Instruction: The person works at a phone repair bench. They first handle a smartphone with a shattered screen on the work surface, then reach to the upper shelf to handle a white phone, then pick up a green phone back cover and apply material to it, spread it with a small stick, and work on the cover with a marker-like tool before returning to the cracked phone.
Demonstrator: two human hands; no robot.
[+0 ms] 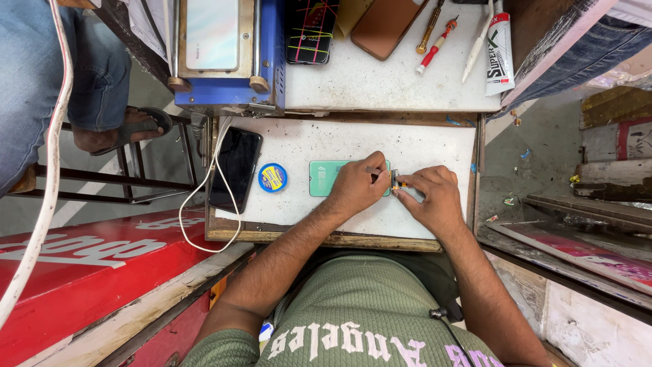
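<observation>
A mint-green phone (328,177) is laid flat near the middle of the white worktop (435,143), back panel up, long axis running left to right. The left hand (358,185) is rested on the phone's right half, fingers curled, with a thin metal tool (374,170) pinched at the fingertips; what kind of tool cannot be told. The right hand (435,197) is placed just beside the phone's right end, fingers closed around a small dark part with yellow on it (399,181), held against the phone's edge. The 2 hands are nearly touching over that end. A round blue tin (272,177) is seen on the worktop just left of the phone, and beyond it a black phone (235,168) lies face up at the left edge, with a white cable (219,160) draped across it and looped down past the worktop's wooden front. On a 2nd, upper white surface are noted a blue machine (227,51) with a pale phone clamped on top, a brown phone (386,26), a red-handled screwdriver (436,45), a white pen-like tool (477,44) and a glue tube (499,53). At top left, another person's jeans and sandalled foot (136,126) are seen on a metal stool rung.
</observation>
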